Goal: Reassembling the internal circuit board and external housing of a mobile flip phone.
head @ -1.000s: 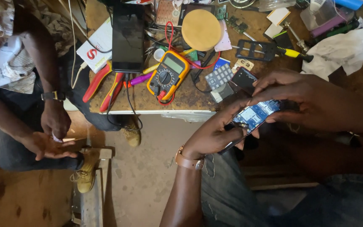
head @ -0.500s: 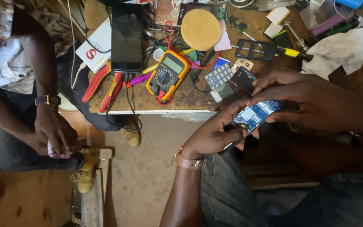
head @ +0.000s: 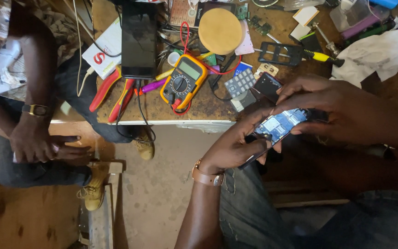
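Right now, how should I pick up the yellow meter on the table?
Grip the yellow meter by its two long orange sides, coming from above. It lies flat, face up and tilted, and red and black wires crowd its ends, so the sides are freest.

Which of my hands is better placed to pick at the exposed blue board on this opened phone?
Probably the right hand: its fingers arch over the blue board, while the left hand grips the opened phone from below, steadying it.
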